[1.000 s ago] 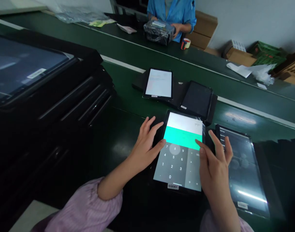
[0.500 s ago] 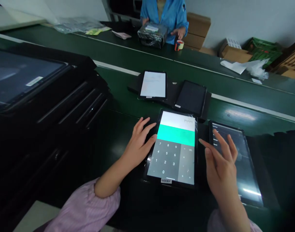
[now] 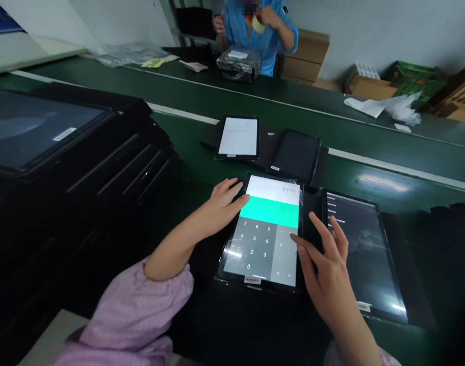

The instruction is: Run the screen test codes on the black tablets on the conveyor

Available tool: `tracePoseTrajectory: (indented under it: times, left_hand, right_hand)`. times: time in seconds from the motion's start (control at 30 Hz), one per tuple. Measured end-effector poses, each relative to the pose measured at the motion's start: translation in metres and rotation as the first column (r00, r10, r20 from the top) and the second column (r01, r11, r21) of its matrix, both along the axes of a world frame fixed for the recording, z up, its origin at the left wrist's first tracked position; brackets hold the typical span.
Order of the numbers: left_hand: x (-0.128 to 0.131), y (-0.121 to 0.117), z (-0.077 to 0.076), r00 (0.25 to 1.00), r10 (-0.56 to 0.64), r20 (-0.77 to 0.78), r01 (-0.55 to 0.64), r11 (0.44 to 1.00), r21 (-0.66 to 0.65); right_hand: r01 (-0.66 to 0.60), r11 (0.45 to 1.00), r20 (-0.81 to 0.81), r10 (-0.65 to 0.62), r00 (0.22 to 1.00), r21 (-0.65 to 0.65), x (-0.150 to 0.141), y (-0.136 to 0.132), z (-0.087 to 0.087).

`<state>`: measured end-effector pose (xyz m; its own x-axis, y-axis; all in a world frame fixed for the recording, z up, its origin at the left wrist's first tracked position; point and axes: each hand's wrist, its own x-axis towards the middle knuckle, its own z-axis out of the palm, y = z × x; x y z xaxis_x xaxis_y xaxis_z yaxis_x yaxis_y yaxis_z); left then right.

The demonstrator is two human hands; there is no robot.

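Left hand: open, my thumb against the tablet.
Right hand: loosely open, empty; index at keypad, light taps, thumb clear.

Calculator tablet lay before you; menu tablet sat right of it, tablet pair behind, device stack left.

The DEL key of the calculator tablet is covered by the right hand, and some menu words of the dark tablet are hidden too. The tablet stack is cut by the left edge. The person in blue is cut at the top. The label cannot be read.
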<state>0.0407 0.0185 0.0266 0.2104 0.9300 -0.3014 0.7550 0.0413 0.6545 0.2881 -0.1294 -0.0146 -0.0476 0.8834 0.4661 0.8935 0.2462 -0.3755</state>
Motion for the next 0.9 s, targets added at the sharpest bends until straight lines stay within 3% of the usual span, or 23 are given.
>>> tracePoseTrajectory:
  times: [0.13,0.27,0.43,0.63,0.9]
  left_hand:
    - [0.009,0.002,-0.020,1.000,-0.026,0.011,0.024,0.994,0.102]
    - [-0.004,0.001,-0.035,0.986,-0.026,0.166,-0.001,0.987,0.160]
    - [-0.023,-0.006,-0.038,0.950,-0.041,0.310,-0.013,0.985,0.172]
    - [-0.024,-0.015,-0.042,0.971,-0.124,0.204,0.079,0.973,0.218]
    - [-0.023,-0.016,-0.043,0.970,-0.136,0.203,0.094,0.974,0.206]
  right_hand:
    - [0.028,1.000,-0.005,-0.028,1.000,0.001,-0.001,0.001,-0.002]
    - [0.046,0.998,-0.021,-0.047,0.999,-0.040,-0.001,0.000,0.001]
    - [0.077,0.997,-0.053,-0.078,0.996,-0.009,-0.006,0.003,0.006]
    - [0.082,0.997,-0.048,-0.082,0.995,0.001,-0.011,0.005,0.008]
    - [0.077,0.997,-0.014,-0.077,0.997,0.007,-0.011,0.003,0.005]
